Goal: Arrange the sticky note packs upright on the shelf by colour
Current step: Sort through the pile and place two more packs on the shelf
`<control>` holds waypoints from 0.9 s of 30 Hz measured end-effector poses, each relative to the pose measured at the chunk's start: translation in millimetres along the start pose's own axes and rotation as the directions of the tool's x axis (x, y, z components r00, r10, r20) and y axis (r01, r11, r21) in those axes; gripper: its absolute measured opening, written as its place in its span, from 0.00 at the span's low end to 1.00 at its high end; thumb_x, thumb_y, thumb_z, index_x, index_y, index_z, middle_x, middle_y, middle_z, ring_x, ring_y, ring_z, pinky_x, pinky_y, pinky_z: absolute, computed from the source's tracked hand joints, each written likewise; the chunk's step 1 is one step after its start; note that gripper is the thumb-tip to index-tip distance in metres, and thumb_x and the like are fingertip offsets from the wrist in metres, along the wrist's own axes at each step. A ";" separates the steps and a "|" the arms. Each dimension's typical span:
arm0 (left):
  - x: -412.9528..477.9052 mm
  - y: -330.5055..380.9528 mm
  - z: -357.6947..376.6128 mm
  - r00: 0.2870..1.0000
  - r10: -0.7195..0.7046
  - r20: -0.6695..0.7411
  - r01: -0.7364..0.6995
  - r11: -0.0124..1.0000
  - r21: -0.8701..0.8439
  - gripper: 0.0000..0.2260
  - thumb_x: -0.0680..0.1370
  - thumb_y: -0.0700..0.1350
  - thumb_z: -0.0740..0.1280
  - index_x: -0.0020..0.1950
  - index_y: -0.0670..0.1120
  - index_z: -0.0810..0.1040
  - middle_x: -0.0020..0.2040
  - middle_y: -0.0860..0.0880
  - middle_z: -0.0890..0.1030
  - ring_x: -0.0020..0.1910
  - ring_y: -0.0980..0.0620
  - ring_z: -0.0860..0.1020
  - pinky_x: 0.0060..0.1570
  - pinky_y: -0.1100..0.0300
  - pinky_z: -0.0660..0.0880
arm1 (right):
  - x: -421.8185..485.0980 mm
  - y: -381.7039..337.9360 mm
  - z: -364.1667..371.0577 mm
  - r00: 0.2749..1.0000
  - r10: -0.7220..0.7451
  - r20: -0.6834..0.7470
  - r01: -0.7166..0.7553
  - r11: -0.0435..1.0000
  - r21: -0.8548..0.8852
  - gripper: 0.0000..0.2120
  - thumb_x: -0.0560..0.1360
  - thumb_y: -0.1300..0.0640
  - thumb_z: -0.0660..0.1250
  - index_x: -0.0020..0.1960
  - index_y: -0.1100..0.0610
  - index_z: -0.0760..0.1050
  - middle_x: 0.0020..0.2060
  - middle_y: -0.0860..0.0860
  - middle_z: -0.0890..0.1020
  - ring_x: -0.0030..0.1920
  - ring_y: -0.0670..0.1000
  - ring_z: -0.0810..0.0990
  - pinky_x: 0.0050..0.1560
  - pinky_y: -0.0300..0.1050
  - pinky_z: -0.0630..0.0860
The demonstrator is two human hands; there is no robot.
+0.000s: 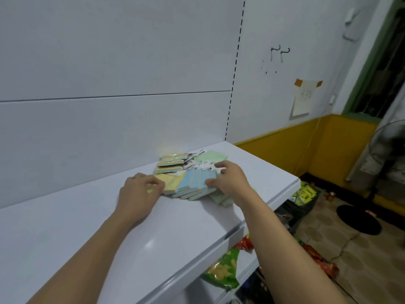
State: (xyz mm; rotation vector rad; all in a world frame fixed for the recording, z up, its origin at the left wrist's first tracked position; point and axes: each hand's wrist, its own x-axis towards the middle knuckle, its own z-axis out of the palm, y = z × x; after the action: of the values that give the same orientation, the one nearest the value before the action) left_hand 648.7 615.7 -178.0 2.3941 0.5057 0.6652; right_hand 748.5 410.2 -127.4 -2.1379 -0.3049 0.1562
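The fingers [156,183] of the left hand [140,191] are curled in against the left edge of a square yellow paper sticky note pack [170,183], pinching it as far as can be seen. The right hand [232,181] arches over a fanned row of flat light blue sticky note packs [194,183], with the thumb on their near side and the other fingers over the far side, grasping them.

All the packs lie flat in one overlapping heap near the right end of the white metal shelf [87,227]. Striped multi-colour packs [173,162] lie behind, with a pale green pack [210,156] at the back right. More pale green packs [221,199] sit under the right wrist, close to the front lip. None stands upright yet.

The risk, as I judge it, is that lifting the loose blue fan in one go lets packs slide out. The wrist could also nudge the green ones over the lip, down towards the snack bags [223,268] below.
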 end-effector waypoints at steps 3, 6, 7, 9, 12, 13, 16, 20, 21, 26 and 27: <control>0.2 -1.0 3.0 0.988 -0.151 0.045 0.142 0.977 0.161 0.22 0.73 0.62 0.65 0.59 0.49 0.72 0.58 0.44 0.76 0.57 0.41 0.73 0.55 0.50 0.71 | 0.7 0.6 -0.9 0.996 0.051 0.073 -0.062 0.984 0.168 0.30 0.65 0.62 0.77 0.64 0.56 0.71 0.46 0.55 0.80 0.43 0.54 0.80 0.46 0.47 0.79; -4.3 5.0 2.6 0.982 -0.120 0.143 0.059 0.926 0.373 0.30 0.72 0.68 0.60 0.67 0.51 0.67 0.61 0.46 0.75 0.62 0.41 0.69 0.57 0.50 0.68 | 1.4 -4.4 -2.0 0.992 0.053 0.110 -0.062 0.995 0.076 0.33 0.64 0.61 0.77 0.66 0.55 0.70 0.47 0.58 0.82 0.43 0.57 0.81 0.48 0.49 0.80; -5.5 6.4 0.5 0.976 -0.138 0.168 0.066 0.924 0.377 0.30 0.73 0.69 0.56 0.67 0.52 0.68 0.62 0.47 0.75 0.63 0.42 0.68 0.58 0.49 0.67 | 2.5 -5.6 -2.0 0.995 0.037 0.091 -0.039 0.999 0.023 0.33 0.65 0.62 0.76 0.67 0.55 0.70 0.49 0.56 0.82 0.44 0.56 0.81 0.48 0.48 0.80; -6.1 6.8 -5.9 0.963 -0.196 0.187 0.143 0.954 0.265 0.26 0.75 0.68 0.53 0.64 0.55 0.72 0.61 0.48 0.77 0.61 0.43 0.70 0.61 0.48 0.67 | 2.5 -9.0 -6.0 1.000 0.019 0.003 -0.019 0.997 -0.072 0.30 0.69 0.64 0.70 0.69 0.52 0.69 0.42 0.51 0.79 0.38 0.51 0.77 0.37 0.42 0.75; -4.2 2.5 -13.9 0.958 -0.230 0.173 0.224 0.973 0.051 0.21 0.77 0.61 0.58 0.66 0.53 0.70 0.60 0.48 0.79 0.60 0.44 0.74 0.62 0.48 0.68 | 0.7 -14.7 -19.8 0.985 -0.036 -0.167 0.013 0.990 -0.137 0.30 0.71 0.66 0.63 0.71 0.51 0.66 0.42 0.51 0.79 0.43 0.52 0.77 0.39 0.43 0.73; -2.7 1.8 -16.1 0.955 -0.237 0.179 0.236 0.971 0.029 0.24 0.77 0.59 0.61 0.69 0.51 0.66 0.60 0.47 0.78 0.61 0.44 0.74 0.62 0.49 0.69 | 0.6 -17.7 -24.0 0.970 -0.068 -0.235 0.030 0.987 -0.158 0.29 0.72 0.66 0.63 0.71 0.52 0.65 0.46 0.51 0.80 0.48 0.53 0.77 0.43 0.44 0.73; -4.4 3.6 -19.8 0.926 -0.292 0.241 0.312 0.949 -0.051 0.36 0.71 0.56 0.72 0.73 0.44 0.61 0.60 0.45 0.78 0.59 0.44 0.75 0.53 0.55 0.70 | -8.9 -30.9 -32.4 0.878 -0.252 -0.406 0.193 0.964 -0.181 0.26 0.75 0.63 0.65 0.72 0.52 0.65 0.48 0.49 0.78 0.47 0.49 0.74 0.47 0.42 0.70; -6.8 -2.3 -31.4 0.876 -0.290 0.385 0.437 0.817 -0.377 0.20 0.61 0.43 0.79 0.51 0.40 0.81 0.46 0.44 0.85 0.46 0.46 0.83 0.53 0.47 0.79 | -15.4 -49.3 -21.9 0.856 -0.376 -0.356 0.371 0.925 -0.086 0.17 0.74 0.60 0.69 0.62 0.53 0.76 0.43 0.47 0.79 0.43 0.48 0.77 0.51 0.44 0.75; -6.9 -1.6 -36.1 0.882 -0.269 0.386 0.431 0.790 -0.435 0.15 0.63 0.39 0.78 0.48 0.39 0.82 0.43 0.44 0.85 0.42 0.48 0.84 0.49 0.50 0.80 | -13.4 -48.0 -14.0 0.879 -0.360 -0.313 0.358 0.931 -0.067 0.14 0.74 0.60 0.70 0.59 0.54 0.79 0.42 0.47 0.80 0.42 0.48 0.78 0.52 0.46 0.77; -2.7 1.0 -70.2 0.960 -0.219 0.174 0.270 0.890 -0.368 0.03 0.72 0.35 0.71 0.38 0.37 0.80 0.29 0.48 0.77 0.21 0.61 0.72 0.24 0.68 0.67 | 3.5 -30.3 8.1 0.944 -0.285 -0.167 0.264 0.955 -0.134 0.07 0.73 0.59 0.69 0.51 0.54 0.77 0.43 0.49 0.81 0.47 0.52 0.80 0.52 0.48 0.76; -3.3 -3.5 -75.5 0.963 -0.212 0.165 0.257 0.907 -0.334 0.03 0.71 0.37 0.73 0.37 0.40 0.81 0.28 0.49 0.77 0.24 0.58 0.73 0.27 0.65 0.68 | 6.5 -29.9 5.6 0.947 -0.291 -0.135 0.253 0.937 -0.242 0.07 0.73 0.59 0.69 0.50 0.54 0.76 0.44 0.50 0.80 0.47 0.54 0.79 0.49 0.46 0.75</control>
State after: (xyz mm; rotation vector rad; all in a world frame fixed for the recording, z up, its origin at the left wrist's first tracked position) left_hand 602.7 650.1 -128.7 1.9823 0.5592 0.4504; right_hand 748.8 432.3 -105.5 -2.2837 -0.5364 -0.2306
